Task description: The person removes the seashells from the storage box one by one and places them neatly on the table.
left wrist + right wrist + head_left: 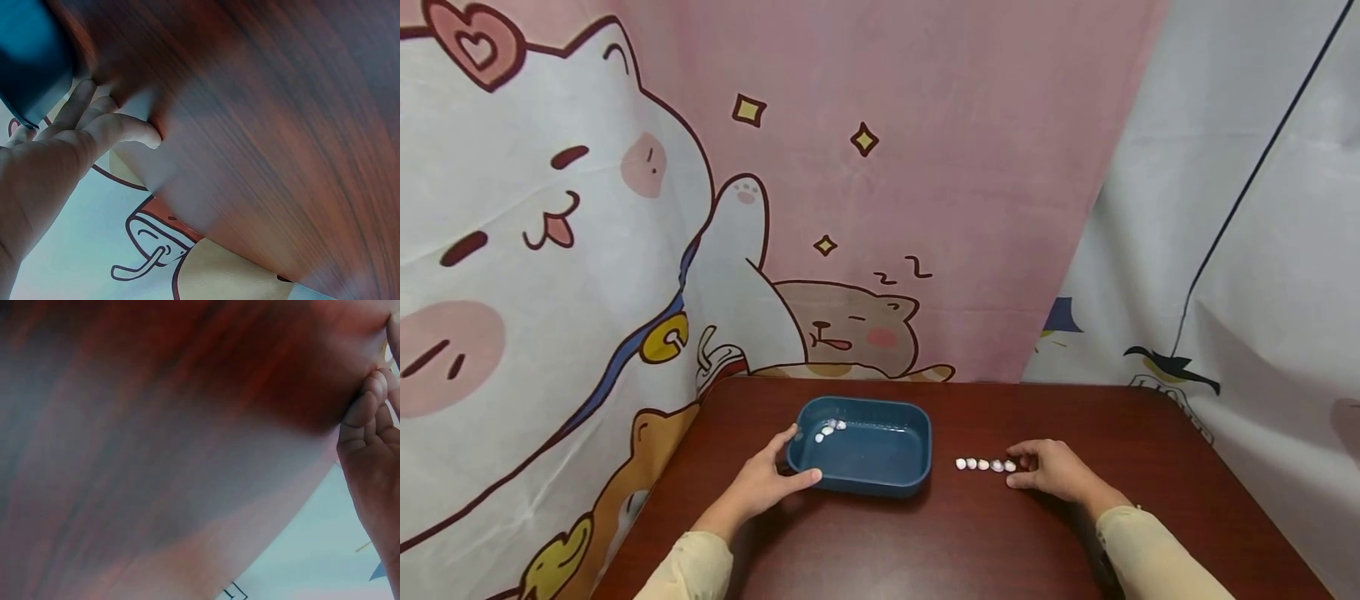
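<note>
A blue rectangular basin (872, 485) stands on the table, left of the middle. Several small, whitish, rounded pieces (829, 430), like shells or pebbles, lie inside by its far left corner. My left hand (760, 485) holds the basin's left end, thumb along the near wall and fingers at the left side. In the left wrist view, the other fingers (103, 119) reach down beside the basin. More such whitish pieces (983, 465) form a short row right of the basin. My right hand (1054, 468) is at the row's right end, thumb and forefinger apart on either side of the last piece.
The dark reddish-brown wooden table (880, 550) reaches back to a pink and white cartoon-printed curtain (955, 183). More of the curtain hangs along the left and right sides.
</note>
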A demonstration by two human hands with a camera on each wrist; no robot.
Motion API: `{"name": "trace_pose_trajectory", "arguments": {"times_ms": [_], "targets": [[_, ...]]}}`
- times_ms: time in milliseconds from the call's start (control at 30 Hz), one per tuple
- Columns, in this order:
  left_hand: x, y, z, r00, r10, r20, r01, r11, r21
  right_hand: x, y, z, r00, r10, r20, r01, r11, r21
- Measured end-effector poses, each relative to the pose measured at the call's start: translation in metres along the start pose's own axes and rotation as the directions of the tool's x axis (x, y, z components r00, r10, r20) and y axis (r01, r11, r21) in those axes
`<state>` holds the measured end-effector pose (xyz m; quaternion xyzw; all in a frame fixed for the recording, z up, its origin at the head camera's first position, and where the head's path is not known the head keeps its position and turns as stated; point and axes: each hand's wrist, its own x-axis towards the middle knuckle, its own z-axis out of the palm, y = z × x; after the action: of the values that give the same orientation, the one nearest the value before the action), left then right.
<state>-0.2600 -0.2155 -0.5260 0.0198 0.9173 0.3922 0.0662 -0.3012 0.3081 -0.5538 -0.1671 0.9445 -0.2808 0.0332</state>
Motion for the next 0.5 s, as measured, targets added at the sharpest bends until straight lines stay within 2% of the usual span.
{"name": "trace_pose_trajectory", "arguments": {"times_ms": [67,167,233,300,367,433,500], "targets": [[0.000,-0.001,0.000,1.000,-0.003,0.005,0.003,1.000,-0.001,0.004,-0.005,-0.004,0.999,0.047,-0.010,-0.046,0.998,0.034],[0.001,-0.003,0.000,1.000,-0.007,0.006,0.007,1.000,0.002,0.020,-0.028,-0.009,0.990,0.106,-0.098,-0.096,0.991,0.095],[0.001,-0.003,-0.001,1.000,-0.010,0.001,0.010,1.000,0.006,0.037,-0.061,-0.011,0.981,0.082,-0.176,-0.064,0.992,0.106],[0.002,-0.002,-0.002,1.000,-0.008,0.000,0.008,1.000,0.007,0.059,-0.104,-0.005,0.979,0.000,-0.204,0.020,0.995,0.094],[0.002,-0.001,-0.003,1.000,-0.010,0.002,0.010,1.000,0.008,0.078,-0.153,0.009,0.985,-0.093,-0.145,0.104,0.992,0.066],[0.001,0.000,-0.002,1.000,-0.011,0.006,0.011,1.000,0.006,0.095,-0.193,0.030,0.984,-0.176,-0.031,0.176,0.984,-0.011],[0.001,0.003,0.000,1.000,-0.013,0.011,0.013,1.000,0.000,0.108,-0.221,0.055,0.976,-0.194,0.102,0.205,0.973,-0.107]]}}
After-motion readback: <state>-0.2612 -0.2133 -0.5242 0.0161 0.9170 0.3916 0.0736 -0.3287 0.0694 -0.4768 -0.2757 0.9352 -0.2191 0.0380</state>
